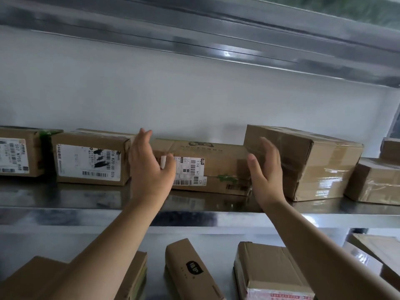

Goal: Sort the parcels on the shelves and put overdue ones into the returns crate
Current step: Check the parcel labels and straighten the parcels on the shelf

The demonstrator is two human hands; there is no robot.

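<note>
A low, long cardboard parcel (216, 163) with a white barcode label lies on the steel shelf (65, 198) straight ahead. My left hand (149, 167) is raised in front of its left end, fingers apart, palm facing right. My right hand (267, 174) is raised at its right end, fingers apart, palm facing left, in front of a taller taped parcel (313, 163). Neither hand grips anything; whether they touch the cardboard cannot be told. A labelled parcel (91, 159) stands left of my left hand. No crate is in view.
More parcels line this shelf: one at the far left (19, 152), two stacked at the far right (376, 182). On the shelf below lie several boxes, among them a narrow one (190, 271) and a square one (270, 271). Another steel shelf (216, 40) hangs overhead.
</note>
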